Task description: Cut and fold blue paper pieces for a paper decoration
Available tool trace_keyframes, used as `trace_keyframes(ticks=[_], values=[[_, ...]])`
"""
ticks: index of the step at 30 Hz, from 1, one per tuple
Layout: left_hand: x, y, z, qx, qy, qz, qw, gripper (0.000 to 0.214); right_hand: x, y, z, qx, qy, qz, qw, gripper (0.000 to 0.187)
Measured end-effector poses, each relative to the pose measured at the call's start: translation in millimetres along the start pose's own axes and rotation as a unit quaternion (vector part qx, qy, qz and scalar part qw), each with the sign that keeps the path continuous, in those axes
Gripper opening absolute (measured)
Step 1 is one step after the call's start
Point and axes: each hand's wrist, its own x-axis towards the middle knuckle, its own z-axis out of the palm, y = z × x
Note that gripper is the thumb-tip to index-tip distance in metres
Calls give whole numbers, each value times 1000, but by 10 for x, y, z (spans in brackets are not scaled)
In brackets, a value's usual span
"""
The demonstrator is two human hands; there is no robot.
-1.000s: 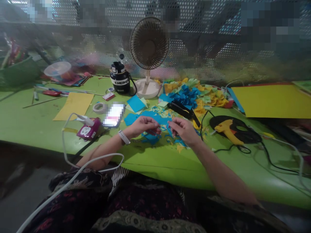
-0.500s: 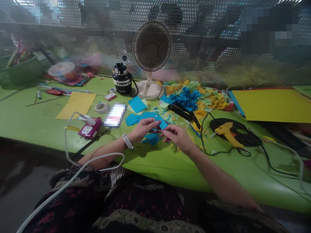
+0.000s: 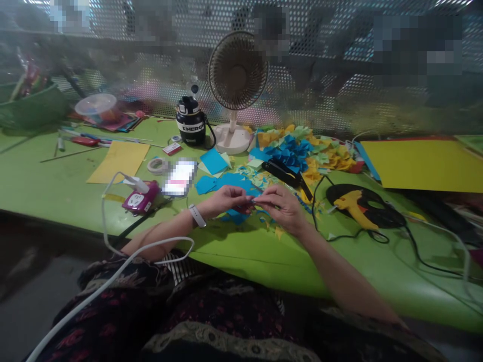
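My left hand (image 3: 228, 199), with a pale watch on its wrist, is closed in a pinch over the green table. Fingertip to fingertip with it, my right hand (image 3: 281, 207) is pinched too. Whatever lies between them is small and mostly hidden by the fingers. Blue paper pieces (image 3: 207, 184) lie just behind and under the hands. Small green and yellow paper scraps (image 3: 278, 232) are scattered beside the right hand. A black stapler-like tool (image 3: 281, 172) rests beyond it, next to a heap of blue cut paper (image 3: 290, 153).
A yellow glue gun (image 3: 354, 206) lies on a black plate at right, its cord running nearby. Leftward are a phone (image 3: 180, 178), a tape roll (image 3: 156, 166) and a purple power socket (image 3: 140, 199). A fan (image 3: 237, 75) and a black bottle (image 3: 190, 123) stand behind. A white cable (image 3: 113, 281) crosses my lap.
Both hands stay close together. My right hand has turned a little, its fingers now straighter toward the left fingertips. The left fingers have curled inward, and the small thing between them is less visible.
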Motion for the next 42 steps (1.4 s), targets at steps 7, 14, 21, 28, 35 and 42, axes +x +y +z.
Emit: trace_keyframes(ticks=[7, 14, 21, 28, 35, 42], values=[[9, -49, 9, 18, 15, 44, 999, 47, -21, -65, 77, 31, 62, 76, 995, 19], [16, -96, 40, 11, 21, 58, 998, 50, -21, -54, 118, 55, 71, 115, 989, 28], [-19, -73, 84, 16, -1, 62, 998, 53, -9, -62, 129, 37, 86, 132, 987, 29], [-36, -61, 75, 6, -26, 56, 998, 45, -21, -39, 121, 27, 66, 143, 987, 27], [-49, -65, 93, 6, -15, 55, 998, 46, -9, -67, 109, -1, 66, 123, 990, 22], [-33, -88, 80, 5, -20, 58, 998, 45, -10, -72, 96, -12, 64, 103, 993, 18]])
